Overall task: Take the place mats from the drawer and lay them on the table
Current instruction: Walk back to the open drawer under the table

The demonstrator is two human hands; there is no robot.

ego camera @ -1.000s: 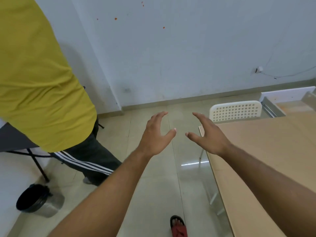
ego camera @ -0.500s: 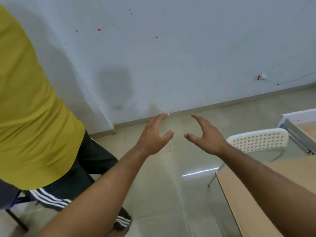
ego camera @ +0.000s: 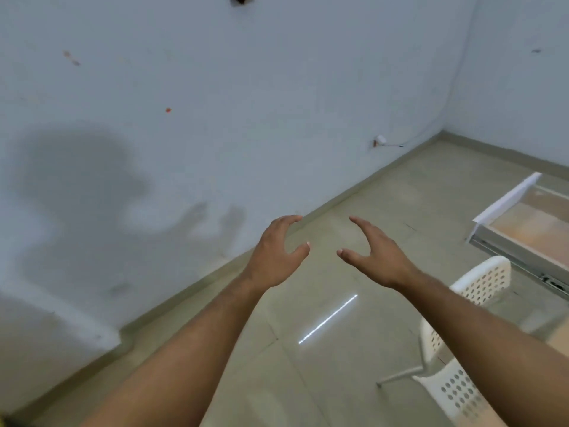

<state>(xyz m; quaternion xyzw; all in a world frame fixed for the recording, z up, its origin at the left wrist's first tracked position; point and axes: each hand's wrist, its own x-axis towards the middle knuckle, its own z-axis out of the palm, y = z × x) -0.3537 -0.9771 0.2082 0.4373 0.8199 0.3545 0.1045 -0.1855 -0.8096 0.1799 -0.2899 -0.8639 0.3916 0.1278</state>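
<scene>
Left hand (ego camera: 274,257) and right hand (ego camera: 374,257) raised, fingers spread and curved, holding nothing, likely readied for reach. Open drawer (ego camera: 529,229) well right of right hand; place mats not visible.

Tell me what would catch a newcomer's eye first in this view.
Two bare hands, the left hand and right hand, are held out empty and open in mid-frame above the tiled floor. At the right edge an open drawer juts out, with a white perforated chair below it. A large dark shadow of the person falls on the pale wall at left.
</scene>
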